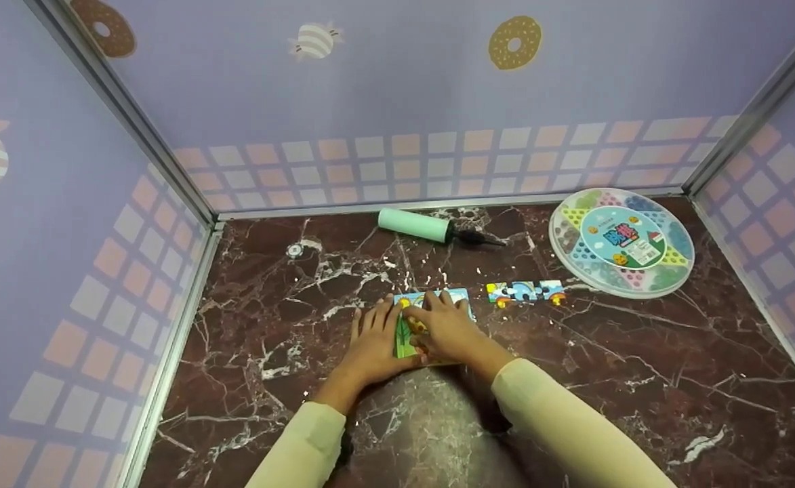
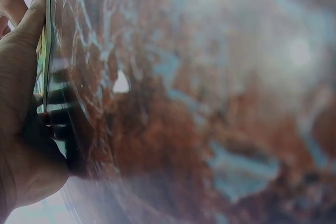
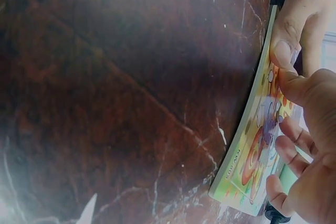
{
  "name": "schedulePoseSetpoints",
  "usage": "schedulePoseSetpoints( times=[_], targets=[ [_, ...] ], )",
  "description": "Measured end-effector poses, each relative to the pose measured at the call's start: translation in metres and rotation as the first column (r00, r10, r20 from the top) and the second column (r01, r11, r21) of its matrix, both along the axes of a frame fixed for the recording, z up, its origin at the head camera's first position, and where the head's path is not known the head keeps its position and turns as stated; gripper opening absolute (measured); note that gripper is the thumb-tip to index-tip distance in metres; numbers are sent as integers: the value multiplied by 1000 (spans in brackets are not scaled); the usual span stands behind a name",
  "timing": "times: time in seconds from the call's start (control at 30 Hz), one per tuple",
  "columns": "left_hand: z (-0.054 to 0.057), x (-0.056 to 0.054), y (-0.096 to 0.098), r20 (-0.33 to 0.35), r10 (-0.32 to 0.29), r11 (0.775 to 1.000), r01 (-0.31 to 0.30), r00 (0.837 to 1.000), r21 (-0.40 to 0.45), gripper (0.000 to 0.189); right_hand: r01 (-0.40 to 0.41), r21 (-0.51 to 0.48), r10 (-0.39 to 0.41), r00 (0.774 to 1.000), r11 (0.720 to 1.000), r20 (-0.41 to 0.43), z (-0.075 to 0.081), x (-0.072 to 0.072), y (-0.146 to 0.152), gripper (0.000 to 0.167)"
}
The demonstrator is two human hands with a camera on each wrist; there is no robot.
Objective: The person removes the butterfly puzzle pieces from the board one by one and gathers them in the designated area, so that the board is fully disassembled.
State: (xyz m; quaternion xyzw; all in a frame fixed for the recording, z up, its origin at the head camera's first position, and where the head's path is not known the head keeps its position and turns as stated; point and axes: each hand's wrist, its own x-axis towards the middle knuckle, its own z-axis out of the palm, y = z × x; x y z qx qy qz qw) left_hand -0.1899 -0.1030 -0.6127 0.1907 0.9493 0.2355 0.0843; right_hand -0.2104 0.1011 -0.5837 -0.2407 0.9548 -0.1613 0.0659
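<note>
A jigsaw puzzle board (image 1: 404, 347) with a bright cartoon picture lies flat on the dark marble surface. My left hand (image 1: 373, 339) rests along its left side, fingers extended over the edge and thumb along the near edge. My right hand (image 1: 448, 329) is over the right part of the board, its fingertips touching the picture. In the right wrist view, the two thumbs nearly meet at the board's near edge (image 3: 231, 182), and several right fingers (image 3: 296, 136) bend lightly onto the printed face. The hands hide much of the picture.
Several joined puzzle pieces (image 1: 524, 291) lie right of the board. Behind are a mint-green hand pump (image 1: 414, 225) with a black nozzle and a round Chinese checkers set (image 1: 573, 268). A small white disc (image 1: 295, 251) sits back left. A patterned wall (image 1: 404, 88) stands behind.
</note>
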Motion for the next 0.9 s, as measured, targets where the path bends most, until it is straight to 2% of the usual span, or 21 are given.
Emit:
schedulePoseSetpoints(
  times=[0.17,0.33,0.63,0.9],
  targets=[
    [-4,0,-1,4,4,1000,-4,1000,24,121,-14,-25,14,1000,1000,-17,0,1,-1,54],
    [4,2,0,-5,2,1000,-2,1000,16,116,-33,-35,31,998,999,-57,-1,2,-1,52],
    [-13,-3,-2,-25,1,999,0,1000,47,120,-58,-4,57,994,998,-97,0,4,-2,54],
    [-17,-4,-4,-25,2,998,-1,1000,60,123,-82,70,94,976,994,-196,-2,6,-1,57]
  ],
)
